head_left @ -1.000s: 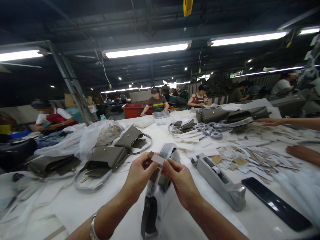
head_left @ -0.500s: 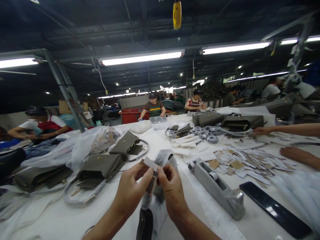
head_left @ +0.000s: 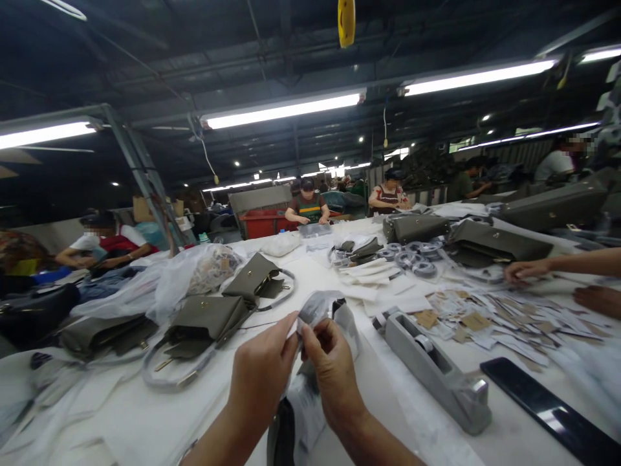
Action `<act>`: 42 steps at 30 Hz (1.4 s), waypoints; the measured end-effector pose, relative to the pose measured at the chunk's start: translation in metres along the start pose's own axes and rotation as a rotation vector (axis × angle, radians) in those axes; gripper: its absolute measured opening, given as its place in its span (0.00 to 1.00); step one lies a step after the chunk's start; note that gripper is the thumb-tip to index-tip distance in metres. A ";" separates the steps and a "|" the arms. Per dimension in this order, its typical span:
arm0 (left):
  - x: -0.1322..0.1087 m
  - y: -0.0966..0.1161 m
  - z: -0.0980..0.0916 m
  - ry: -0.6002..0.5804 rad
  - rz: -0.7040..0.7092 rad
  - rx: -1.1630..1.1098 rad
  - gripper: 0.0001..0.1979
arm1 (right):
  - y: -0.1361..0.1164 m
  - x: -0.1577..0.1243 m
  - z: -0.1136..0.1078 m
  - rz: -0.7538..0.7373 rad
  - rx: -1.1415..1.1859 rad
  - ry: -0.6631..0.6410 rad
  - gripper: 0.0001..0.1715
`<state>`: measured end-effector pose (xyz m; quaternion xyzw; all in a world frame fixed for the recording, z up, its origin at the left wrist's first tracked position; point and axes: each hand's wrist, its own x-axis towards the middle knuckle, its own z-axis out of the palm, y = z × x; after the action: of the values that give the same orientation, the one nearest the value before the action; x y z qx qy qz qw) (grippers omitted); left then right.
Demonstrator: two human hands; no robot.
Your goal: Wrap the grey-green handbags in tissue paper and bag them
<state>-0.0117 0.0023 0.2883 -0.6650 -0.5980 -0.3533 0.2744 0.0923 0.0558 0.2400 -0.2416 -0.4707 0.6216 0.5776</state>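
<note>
My left hand [head_left: 264, 362] is closed, pinching a small white tag [head_left: 292, 329] whose edge shows at the fingertips; the rest of the tag is hidden. Right against it, the fingers of my right hand [head_left: 334, 369] are pinched together. What they hold is too small and covered to make out. Below and behind both hands is a dark grey-green bag [head_left: 281, 430], partly wrapped in clear plastic [head_left: 310, 408]. More plastic wrapping rises just beyond my fingertips.
Grey-green handbags [head_left: 206, 317] lie to the left beside a translucent plastic bag [head_left: 160, 278]. On the right are a grey tape dispenser [head_left: 431, 369], a black phone [head_left: 548, 408] and scattered tags [head_left: 485, 317]. A co-worker's hands [head_left: 528, 272] reach in from the right; other people sit farther back.
The white tag has turned and sunk into my left fingers, and the brown piece under it no longer shows. The camera has shifted slightly left. The co-worker's hands at right have moved.
</note>
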 end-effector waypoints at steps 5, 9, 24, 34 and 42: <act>-0.008 0.023 0.007 0.045 0.135 0.378 0.17 | 0.009 0.001 0.004 0.001 0.109 0.005 0.18; -0.011 0.034 0.010 0.054 0.127 0.456 0.19 | 0.016 -0.002 0.004 0.061 0.212 -0.039 0.16; -0.012 0.010 -0.003 -0.172 -0.111 -0.178 0.22 | -0.008 -0.001 -0.015 0.119 0.104 -0.108 0.17; 0.009 -0.011 -0.011 -0.500 -0.711 -0.938 0.24 | -0.013 -0.007 -0.013 0.103 0.025 -0.190 0.20; -0.006 -0.025 0.006 -0.429 -0.890 -0.922 0.30 | -0.026 0.002 -0.169 -0.261 -0.938 0.176 0.15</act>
<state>-0.0358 0.0074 0.2784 -0.4601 -0.6443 -0.5116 -0.3339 0.2473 0.1065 0.1891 -0.4660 -0.6757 0.2423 0.5172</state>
